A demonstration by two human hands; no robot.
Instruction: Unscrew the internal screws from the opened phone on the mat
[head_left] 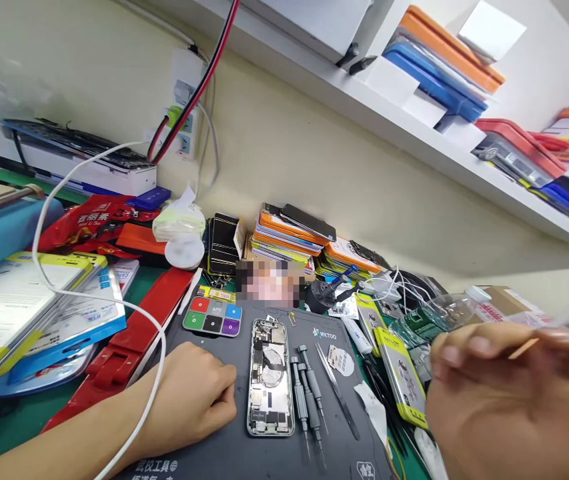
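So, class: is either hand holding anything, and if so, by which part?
The left hand, curled beside the opened phone, shows nothing held; whether the blurred right hand holds anything cannot be told.

The opened phone [271, 380] lies flat on the dark mat [244, 460], just to the right of the left hand [197, 387] without touching it, and well to the left of the raised right hand [519, 400]. Its inside faces up within a pale, rounded frame. A light round part fills the middle, crossed by a dark strip; darker parts sit at the end away from the person, and a black block at the nearer end.
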